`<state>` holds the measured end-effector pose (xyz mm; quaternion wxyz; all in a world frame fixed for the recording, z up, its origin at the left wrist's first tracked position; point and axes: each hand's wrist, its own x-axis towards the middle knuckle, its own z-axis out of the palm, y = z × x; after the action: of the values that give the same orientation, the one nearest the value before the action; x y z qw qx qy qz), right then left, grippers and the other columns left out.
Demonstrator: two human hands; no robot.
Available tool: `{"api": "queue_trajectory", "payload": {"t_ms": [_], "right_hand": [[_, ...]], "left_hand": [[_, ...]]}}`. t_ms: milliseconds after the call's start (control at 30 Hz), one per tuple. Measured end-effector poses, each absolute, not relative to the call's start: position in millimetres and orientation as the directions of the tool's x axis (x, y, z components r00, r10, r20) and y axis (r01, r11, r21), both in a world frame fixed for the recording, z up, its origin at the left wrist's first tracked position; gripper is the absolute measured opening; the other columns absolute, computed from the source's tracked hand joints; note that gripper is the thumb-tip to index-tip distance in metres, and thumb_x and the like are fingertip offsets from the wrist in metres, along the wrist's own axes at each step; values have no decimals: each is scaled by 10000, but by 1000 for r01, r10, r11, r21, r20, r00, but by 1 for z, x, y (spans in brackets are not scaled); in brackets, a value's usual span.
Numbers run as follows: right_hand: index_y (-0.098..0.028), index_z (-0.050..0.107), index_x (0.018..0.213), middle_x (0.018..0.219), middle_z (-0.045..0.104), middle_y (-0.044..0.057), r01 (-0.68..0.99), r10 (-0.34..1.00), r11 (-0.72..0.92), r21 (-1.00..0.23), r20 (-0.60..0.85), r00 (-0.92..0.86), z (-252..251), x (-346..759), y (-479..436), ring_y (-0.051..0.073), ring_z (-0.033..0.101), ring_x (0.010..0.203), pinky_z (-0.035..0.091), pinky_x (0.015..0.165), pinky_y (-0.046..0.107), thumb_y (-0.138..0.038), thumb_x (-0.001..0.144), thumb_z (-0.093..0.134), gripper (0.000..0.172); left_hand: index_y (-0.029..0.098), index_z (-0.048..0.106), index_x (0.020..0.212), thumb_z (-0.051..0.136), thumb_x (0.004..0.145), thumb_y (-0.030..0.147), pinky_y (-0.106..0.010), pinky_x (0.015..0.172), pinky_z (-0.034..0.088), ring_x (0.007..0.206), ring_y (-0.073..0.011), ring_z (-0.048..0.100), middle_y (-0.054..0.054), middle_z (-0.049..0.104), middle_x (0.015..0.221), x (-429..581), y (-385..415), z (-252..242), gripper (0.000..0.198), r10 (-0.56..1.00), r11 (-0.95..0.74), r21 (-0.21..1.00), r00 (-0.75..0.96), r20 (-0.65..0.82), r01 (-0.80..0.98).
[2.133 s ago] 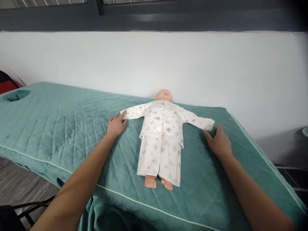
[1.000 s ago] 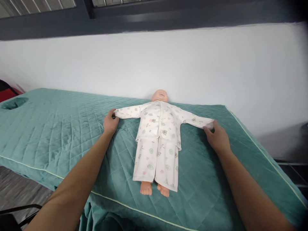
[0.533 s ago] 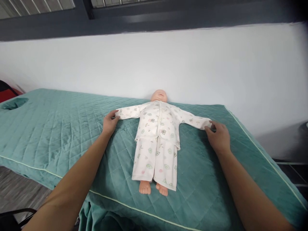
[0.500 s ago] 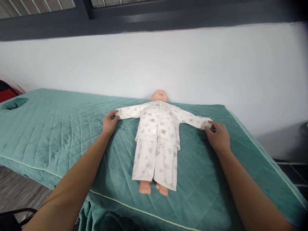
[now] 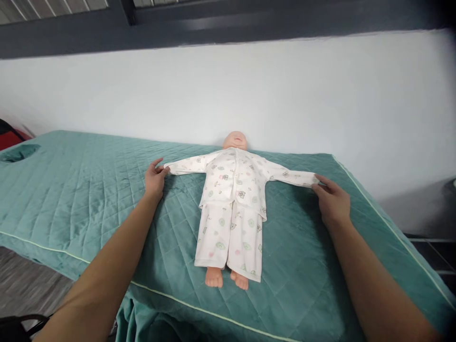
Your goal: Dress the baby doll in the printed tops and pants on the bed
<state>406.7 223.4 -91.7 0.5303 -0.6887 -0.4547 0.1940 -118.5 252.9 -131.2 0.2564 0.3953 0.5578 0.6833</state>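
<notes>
A baby doll (image 5: 235,139) lies on its back, dressed in a white patterned top (image 5: 233,178) and matching trousers (image 5: 213,237), with its bare feet (image 5: 214,277) showing below the hems. Both sleeves are stretched out sideways. My left hand (image 5: 155,178) pinches the cuff of the left-side sleeve (image 5: 187,165) between thumb and finger. On the other side, my right hand (image 5: 333,199) grips the end of the right-side sleeve (image 5: 295,177). The doll's hands do not show.
Beneath the doll is a bed with a green quilted cover (image 5: 92,190), which has a hole (image 5: 19,153) at the far left. Behind it rises a white wall (image 5: 228,90) under a dark window frame (image 5: 231,23). A red and black object (image 5: 10,135) stands at the left edge.
My hands have moved farther apart, the left one leftward and the right one rightward. Both sleeves are now pulled longer and tauter. The doll's body has stayed in place.
</notes>
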Motion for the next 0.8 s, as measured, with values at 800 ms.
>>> {"api": "queue_trajectory", "payload": {"t_ms": [800], "right_hand": [[-121,694,1281,740,597,6,495,835,-72,-866,219,505,-83,403,221,90,432,580,350,628,302,-396,844,613,523]], "left_hand": [[181,678,1111,637,737,292,-251,694,454,697,-127,571,-7,651,826,-118,260,-137,392,758,-108,938,-583,292,329]]}}
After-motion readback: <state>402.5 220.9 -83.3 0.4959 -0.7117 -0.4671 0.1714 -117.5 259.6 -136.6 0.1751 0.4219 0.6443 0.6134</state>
